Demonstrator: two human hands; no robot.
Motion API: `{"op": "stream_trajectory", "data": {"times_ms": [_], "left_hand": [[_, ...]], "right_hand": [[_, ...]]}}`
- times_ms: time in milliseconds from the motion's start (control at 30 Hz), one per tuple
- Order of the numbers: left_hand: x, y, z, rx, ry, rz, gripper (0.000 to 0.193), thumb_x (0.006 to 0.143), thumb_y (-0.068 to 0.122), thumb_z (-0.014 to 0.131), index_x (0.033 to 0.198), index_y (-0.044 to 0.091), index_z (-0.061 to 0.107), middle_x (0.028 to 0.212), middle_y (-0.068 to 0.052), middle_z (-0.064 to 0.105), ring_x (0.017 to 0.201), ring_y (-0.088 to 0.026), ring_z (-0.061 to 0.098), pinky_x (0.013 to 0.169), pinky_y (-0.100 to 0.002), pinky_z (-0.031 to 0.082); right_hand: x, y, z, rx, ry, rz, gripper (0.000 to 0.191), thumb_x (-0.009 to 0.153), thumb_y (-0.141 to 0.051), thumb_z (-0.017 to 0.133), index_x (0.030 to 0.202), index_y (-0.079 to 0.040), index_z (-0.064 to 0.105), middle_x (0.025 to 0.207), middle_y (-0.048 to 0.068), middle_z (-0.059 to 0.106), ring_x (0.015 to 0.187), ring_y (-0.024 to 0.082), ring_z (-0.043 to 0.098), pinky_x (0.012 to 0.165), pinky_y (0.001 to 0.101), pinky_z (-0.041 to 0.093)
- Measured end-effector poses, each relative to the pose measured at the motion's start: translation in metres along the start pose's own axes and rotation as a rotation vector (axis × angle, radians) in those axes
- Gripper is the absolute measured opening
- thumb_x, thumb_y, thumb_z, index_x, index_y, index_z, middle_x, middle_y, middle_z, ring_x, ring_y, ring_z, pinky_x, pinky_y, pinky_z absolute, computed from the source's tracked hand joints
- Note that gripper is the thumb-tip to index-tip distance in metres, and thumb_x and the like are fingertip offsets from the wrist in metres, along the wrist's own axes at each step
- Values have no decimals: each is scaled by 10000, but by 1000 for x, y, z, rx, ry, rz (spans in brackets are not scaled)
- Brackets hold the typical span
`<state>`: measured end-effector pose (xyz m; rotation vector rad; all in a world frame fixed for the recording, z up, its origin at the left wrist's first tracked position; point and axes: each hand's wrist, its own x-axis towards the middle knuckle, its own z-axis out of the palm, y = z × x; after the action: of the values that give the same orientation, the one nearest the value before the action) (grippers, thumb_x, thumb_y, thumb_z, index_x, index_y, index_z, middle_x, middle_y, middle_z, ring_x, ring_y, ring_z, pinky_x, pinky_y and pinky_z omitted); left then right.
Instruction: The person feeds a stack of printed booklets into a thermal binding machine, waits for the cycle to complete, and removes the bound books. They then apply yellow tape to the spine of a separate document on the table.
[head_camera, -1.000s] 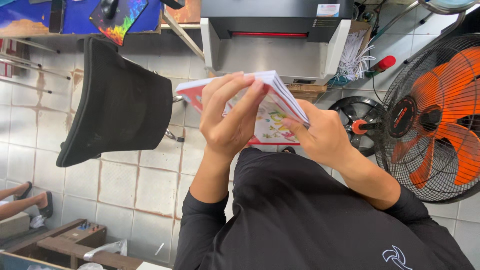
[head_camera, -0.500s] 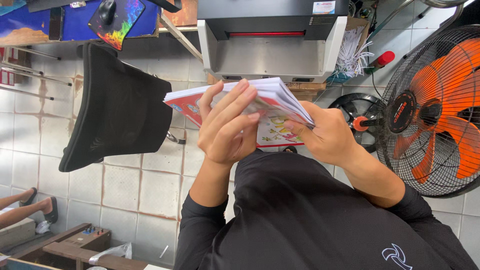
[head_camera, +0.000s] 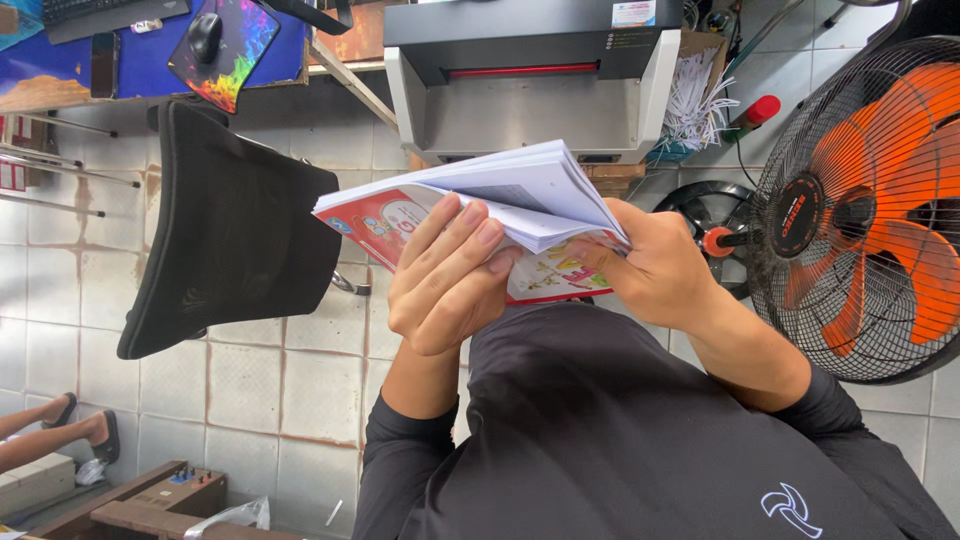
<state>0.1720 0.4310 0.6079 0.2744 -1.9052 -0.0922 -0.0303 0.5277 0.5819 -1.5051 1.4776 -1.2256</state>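
Left hand (head_camera: 450, 280) clamped on booklet stack (head_camera: 480, 215), held mid-air before chest. Right hand (head_camera: 655, 265) pinching stack's edge, grip closed. Loose pages likely to fan and slip. Beyond: black chair (head_camera: 230, 230), orange fan (head_camera: 870, 210).

pale square floor tiles (head_camera: 250, 380) with dark, stained grout fill the middle of the view. a black chair (head_camera: 235, 230) stands on them. beyond it, a blue desk (head_camera: 140, 60) carries a rainbow mouse pad (head_camera: 235, 60) with a black mouse (head_camera: 205, 35). a grey machine (head_camera: 530, 75) with a red strip sits beside a box of white paper strips (head_camera: 695, 95). a big fan (head_camera: 865, 210) with orange blades behind a black wire guard stands at one side. wooden pieces (head_camera: 130, 505) lie in a corner, near another person's feet (head_camera: 60, 430) in dark sandals. daylight is even.
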Motion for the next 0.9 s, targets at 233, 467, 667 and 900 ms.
{"op": "stream_trajectory", "data": {"times_ms": [233, 467, 667, 900], "left_hand": [[2, -2, 0, -6, 0, -18, 261, 845, -41, 862, 927, 20, 622, 1088, -133, 739, 1109, -323, 718, 1023, -522, 599], [-1, -7, -2, 13, 30, -13, 254, 843, -39, 859, 947, 15, 634, 1085, -130, 742, 1111, -308, 718, 1013, -514, 609], [-4, -12, -4, 26, 42, -27, 249, 854, -41, 850, 951, 22, 629, 1088, -131, 745, 1111, -304, 722, 1011, -512, 617], [-5, -16, -5, 0, 59, -42, 247, 862, -13, 856, 976, 24, 640, 1106, -143, 737, 1121, -310, 719, 1020, -509, 614]], "right_hand": [[3, -2, 1, 5, -25, 12, 310, 965, -140, 712, 1234, 2, 655, 1002, 127, 791, 889, 153, 774, 780, 279, 579], [8, 0, 3, 12, -44, 18, 331, 964, -127, 706, 1261, 7, 646, 1021, 125, 790, 917, 139, 772, 797, 271, 580], [14, 0, 8, 25, -58, -2, 357, 963, -116, 710, 1286, 17, 636, 1048, 132, 787, 944, 140, 765, 816, 272, 581], [15, 1, 11, 0, -69, 27, 350, 964, -133, 715, 1272, 18, 645, 1044, 134, 792, 919, 135, 766, 798, 275, 585]]}}
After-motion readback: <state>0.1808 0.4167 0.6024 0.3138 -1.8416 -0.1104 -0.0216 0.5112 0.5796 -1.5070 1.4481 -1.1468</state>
